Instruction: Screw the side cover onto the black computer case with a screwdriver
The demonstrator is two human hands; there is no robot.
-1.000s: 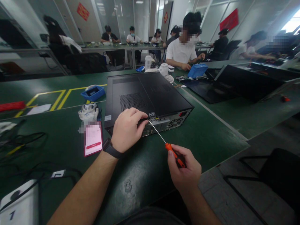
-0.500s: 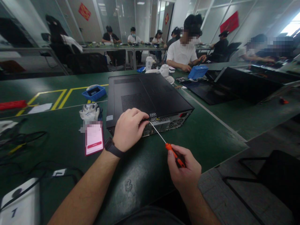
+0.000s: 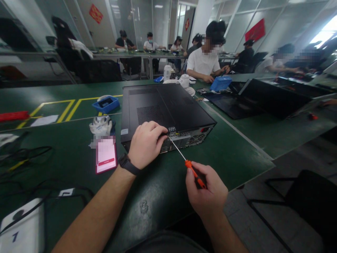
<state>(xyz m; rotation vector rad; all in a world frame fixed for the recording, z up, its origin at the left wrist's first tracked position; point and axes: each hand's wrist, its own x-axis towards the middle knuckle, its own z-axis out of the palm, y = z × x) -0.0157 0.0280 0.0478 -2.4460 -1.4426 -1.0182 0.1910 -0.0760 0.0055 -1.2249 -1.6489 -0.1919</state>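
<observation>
The point that matters here is where the screwdriver meets the computer case. The case lies flat on the green table, just beyond both hands, its metal back panel turned toward the near side and running left to right, the right end set a little farther off. The screwdriver's long axis slants across that panel rather than square to it: the orange-and-black handle sits near and to the right, and the thin shaft runs far and to the left, its tip ending at the panel's upper edge, by the left hand's fingertips. The right hand is wrapped around the handle, well apart from the case. The left hand is the nearer of the two to the case, coming in from the left with thumb and forefinger brought together at the edge, right beside the tip; whether they pinch some small part or merely steady the shaft, I cannot tell, since the fingers hide it. The tip's exact seat is likewise too small to make out. To the right of this meeting place, the fan grille sits on the same panel, untouched by either hand.
</observation>
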